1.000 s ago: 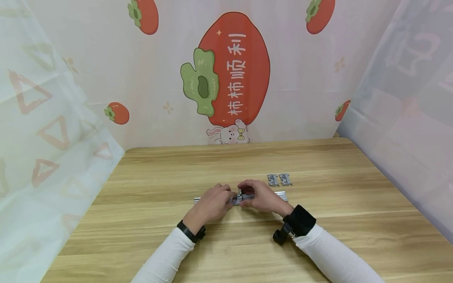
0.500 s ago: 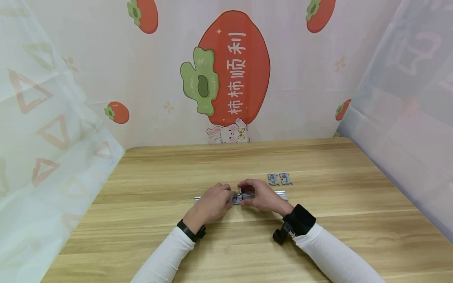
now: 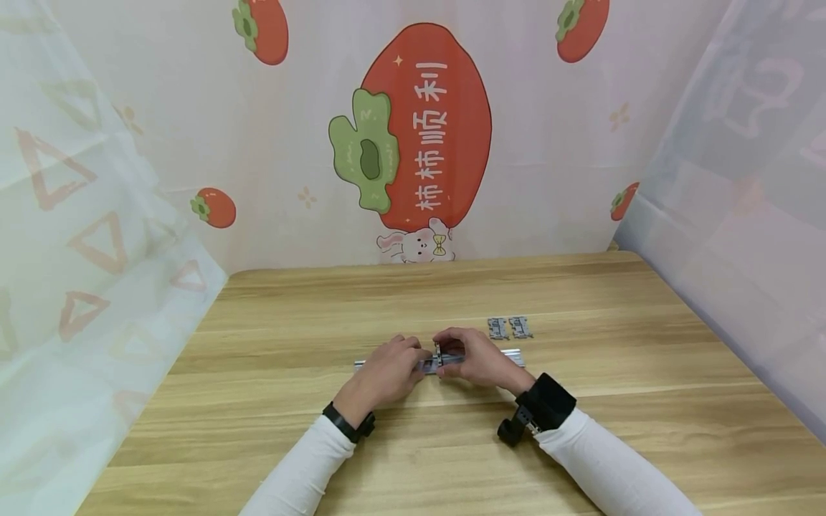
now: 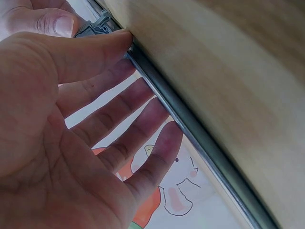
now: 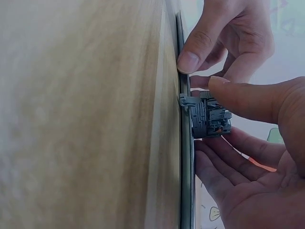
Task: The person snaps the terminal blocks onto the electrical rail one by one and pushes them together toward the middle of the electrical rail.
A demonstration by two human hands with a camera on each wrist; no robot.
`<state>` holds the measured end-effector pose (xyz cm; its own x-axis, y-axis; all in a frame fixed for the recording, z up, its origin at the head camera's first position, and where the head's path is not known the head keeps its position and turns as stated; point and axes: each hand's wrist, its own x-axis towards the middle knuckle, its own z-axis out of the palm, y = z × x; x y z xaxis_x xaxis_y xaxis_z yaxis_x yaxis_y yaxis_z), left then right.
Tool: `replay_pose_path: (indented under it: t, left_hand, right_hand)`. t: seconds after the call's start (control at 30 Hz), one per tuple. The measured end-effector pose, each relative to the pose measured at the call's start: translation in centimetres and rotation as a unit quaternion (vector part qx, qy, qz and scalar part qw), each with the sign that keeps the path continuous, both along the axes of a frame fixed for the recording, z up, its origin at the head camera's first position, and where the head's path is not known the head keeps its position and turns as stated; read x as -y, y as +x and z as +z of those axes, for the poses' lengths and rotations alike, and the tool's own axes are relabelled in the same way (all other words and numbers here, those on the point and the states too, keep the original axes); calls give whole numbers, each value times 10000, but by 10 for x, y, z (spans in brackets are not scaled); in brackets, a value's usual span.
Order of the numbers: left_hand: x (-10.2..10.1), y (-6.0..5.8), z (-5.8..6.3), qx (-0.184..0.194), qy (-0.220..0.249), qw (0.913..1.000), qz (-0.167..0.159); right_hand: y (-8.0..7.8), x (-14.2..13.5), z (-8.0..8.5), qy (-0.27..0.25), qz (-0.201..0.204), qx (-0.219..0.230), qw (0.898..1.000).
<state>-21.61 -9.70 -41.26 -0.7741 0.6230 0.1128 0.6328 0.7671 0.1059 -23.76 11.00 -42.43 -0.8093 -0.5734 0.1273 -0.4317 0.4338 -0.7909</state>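
A metal DIN rail (image 3: 514, 356) lies crosswise on the table in front of me. My left hand (image 3: 387, 369) grips it left of its middle, thumb (image 4: 116, 40) on the near edge and fingertips along the far one. A grey terminal block (image 5: 209, 114) stands upright on the rail, just right of the left thumb. My right hand (image 3: 480, 358) holds this block between thumb (image 5: 238, 95) and fingers. One foot of the block meets the rail's near edge in the right wrist view; its underside is hidden. Whether it is one block or several side by side, I cannot tell.
Two more grey terminal blocks (image 3: 508, 327) lie flat side by side behind the rail's right end. The wooden table (image 3: 413, 459) ends at a printed cloth (image 3: 310, 143) at the back, with hanging sheets on the left and right.
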Motion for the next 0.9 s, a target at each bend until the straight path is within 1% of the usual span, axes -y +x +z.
replay_pose_path:
  t: [0.33, 0.9]
  left_hand:
    - [0, 0, -1, 15, 38, 10000, 14]
    - [0, 0, 0, -23, 10, 10000, -8]
  right_hand:
    - [0, -1, -1, -44, 2, 18, 10000]
    - [1, 0, -1, 77, -63, -65, 9999]
